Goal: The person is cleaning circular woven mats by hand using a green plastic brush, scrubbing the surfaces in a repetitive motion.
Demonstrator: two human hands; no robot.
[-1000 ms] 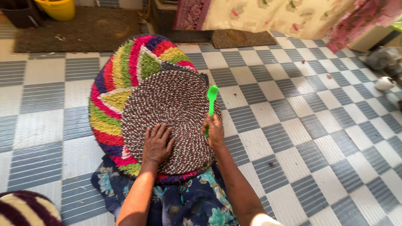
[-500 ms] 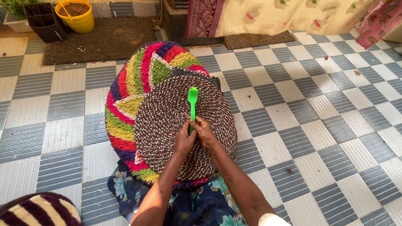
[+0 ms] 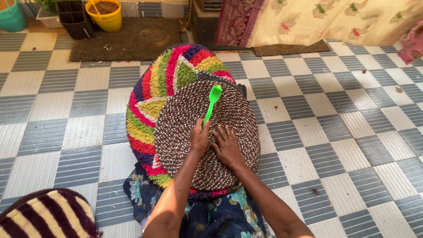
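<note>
— What sits at the far left of the tiled floor [image 3: 66, 132]?

— In the near left corner, the rounded edge of a fuzzy mat [image 3: 46, 218] striped cream and dark maroon. At the far edge, a teal tub [image 3: 11, 16], a dark slatted crate [image 3: 75, 15], and a yellow bucket [image 3: 105, 14] filled with brown soil, beside a coarse brown doormat [image 3: 132, 37]. The floor itself is a checker of ribbed grey and pale squares.

— And in the middle?

— A round shaggy rug [image 3: 150, 92] in wedges and arcs of red, yellow, green and purple lies flat. Overlapping its right part is a round braided mat [image 3: 194, 114], tightly coiled rope in speckled maroon and white, nubbly in texture.

— What are the hands doing?

— The left hand [image 3: 199, 136] is closed around the lower end of a bright green plastic brush [image 3: 211, 102], slim-handled with a flat, squared head; it lies slanted across the braided mat, head pointing toward the far edge. The right hand [image 3: 226, 144] rests just beside it, fingers spread and palm flat on the braid, holding nothing.

— Anything to the right?

— At the far edge, a patterned cream cloth [image 3: 335, 20] with a maroon border hangs above a second brown mat [image 3: 291, 47]. Small dark specks dot the tiles. Nearest the camera, dark blue floral fabric [image 3: 211, 216] lies under the forearms.
</note>
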